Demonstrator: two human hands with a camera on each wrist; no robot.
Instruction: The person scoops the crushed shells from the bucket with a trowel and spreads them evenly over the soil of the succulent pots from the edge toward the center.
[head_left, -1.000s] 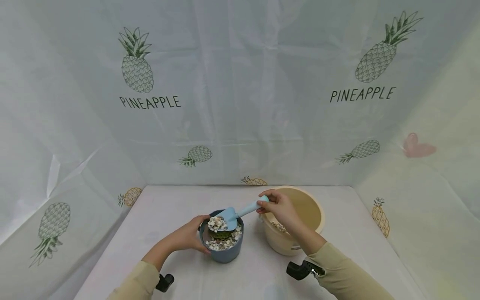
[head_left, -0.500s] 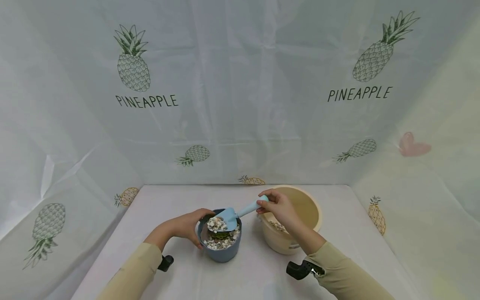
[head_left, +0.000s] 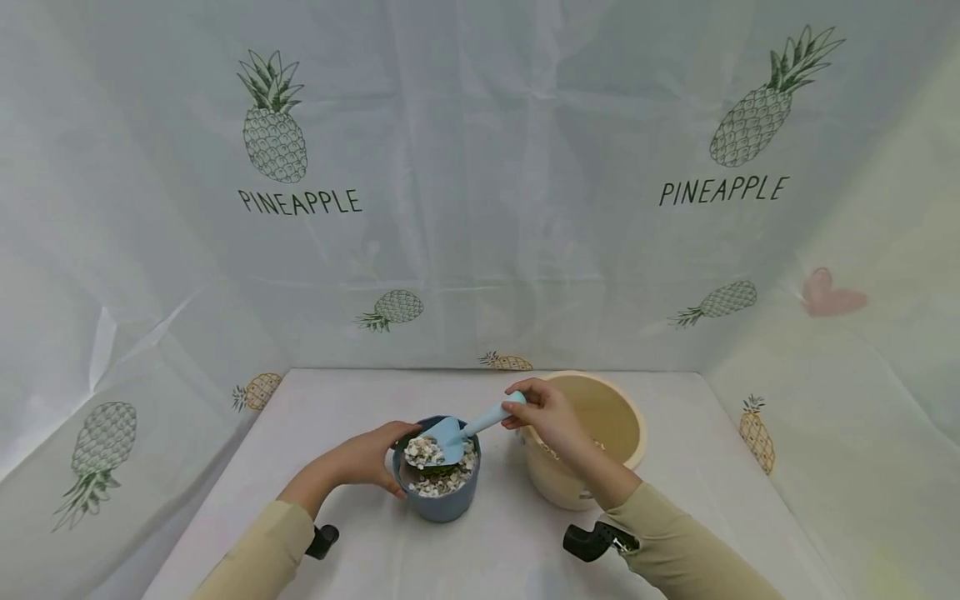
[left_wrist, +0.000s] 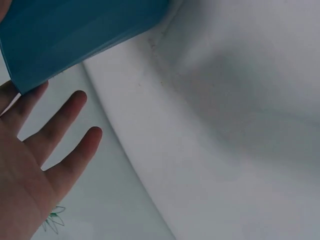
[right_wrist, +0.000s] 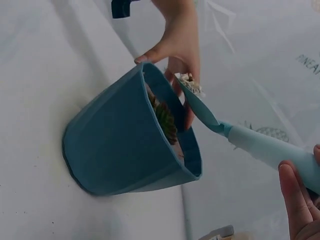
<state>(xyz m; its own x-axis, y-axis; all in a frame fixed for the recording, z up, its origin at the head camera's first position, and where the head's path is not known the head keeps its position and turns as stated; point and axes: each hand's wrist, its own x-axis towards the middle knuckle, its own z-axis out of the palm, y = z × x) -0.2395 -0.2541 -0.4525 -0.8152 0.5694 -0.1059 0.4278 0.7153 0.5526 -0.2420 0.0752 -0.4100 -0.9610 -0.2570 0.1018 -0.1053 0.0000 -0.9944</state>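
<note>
A blue plant pot (head_left: 444,507) stands on the table, with pale gravel (head_left: 442,483) inside around a green succulent (right_wrist: 166,120). My left hand (head_left: 367,460) grips the pot near its rim from the left; in the left wrist view two of its fingers stretch free below the pot. With fingertips and thumb, my right hand (head_left: 553,417) pinches the handle end of a light blue hand trowel (head_left: 491,418). The trowel's blade lies over the pot's opening, tilted down to the left, and carries a heap of gravel (head_left: 423,452). The blade partly hides the succulent in the head view.
A cream bucket (head_left: 626,404) with some gravel at the bottom stands right of the pot, partly behind my right forearm. The white-covered table (head_left: 510,542) is enclosed by pineapple-printed sheets (head_left: 480,208). Black wrist cameras hang below both wrists.
The right hand and trowel have shifted slightly left and the blade sits further over the pot's left side. My left hand has changed its hold on the rim, drawing back a little.
</note>
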